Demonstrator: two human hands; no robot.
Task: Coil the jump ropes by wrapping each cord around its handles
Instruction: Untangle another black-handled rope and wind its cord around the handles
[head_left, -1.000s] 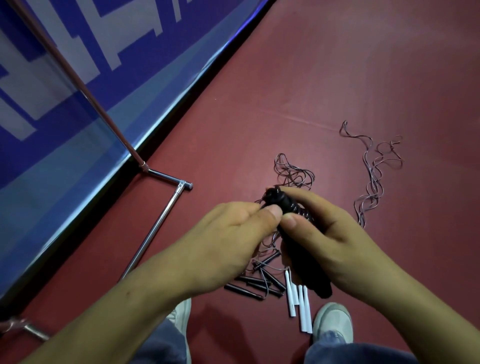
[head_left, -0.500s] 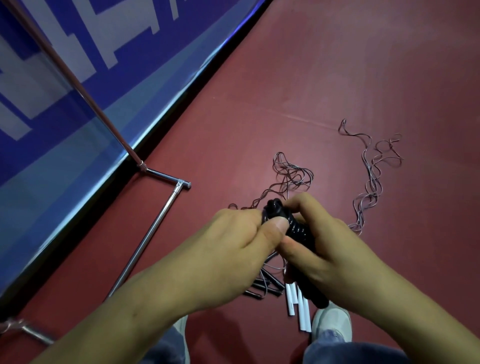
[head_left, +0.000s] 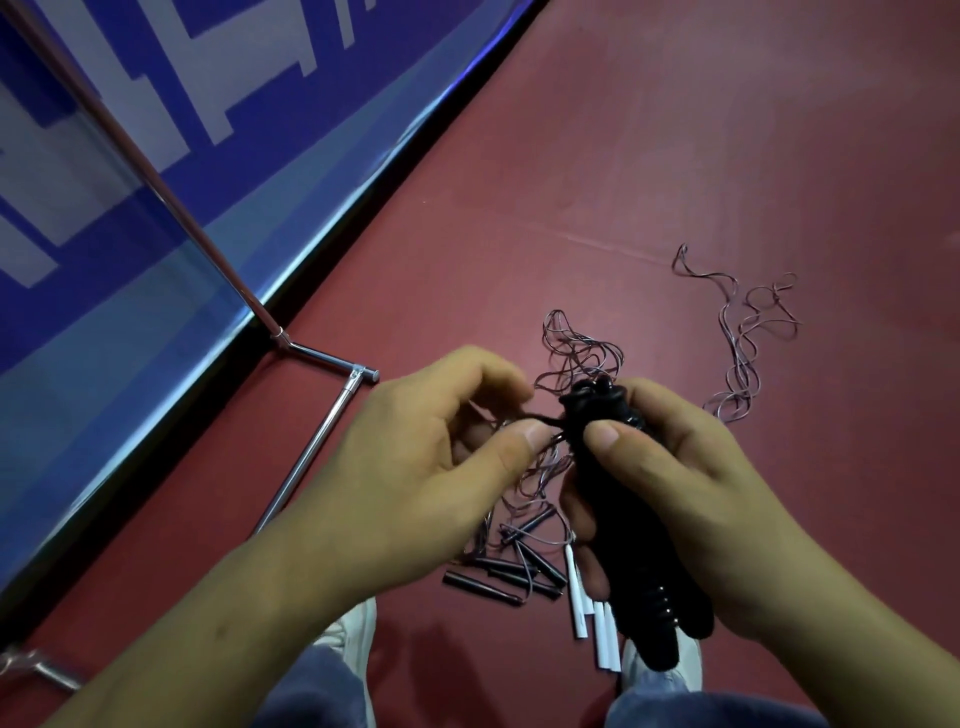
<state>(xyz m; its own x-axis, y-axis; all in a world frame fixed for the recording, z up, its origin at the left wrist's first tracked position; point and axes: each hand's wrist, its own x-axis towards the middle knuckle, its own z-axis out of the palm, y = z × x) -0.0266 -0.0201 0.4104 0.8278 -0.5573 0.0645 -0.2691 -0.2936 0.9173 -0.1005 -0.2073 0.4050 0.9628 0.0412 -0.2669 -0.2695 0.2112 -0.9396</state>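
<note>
The black handles (head_left: 631, 525) are gripped in the curled right hand (head_left: 691, 499). A black cord (head_left: 540, 415) is pinched by the left hand (head_left: 415, 467), between thumb and fingers.

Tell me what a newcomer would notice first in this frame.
At centre, the right hand grips black handles wound with cord, while the left hand pinches the black cord beside their top. Beneath, loose black and white handles lie on the red floor, with tangled thin cords farther right.
</note>
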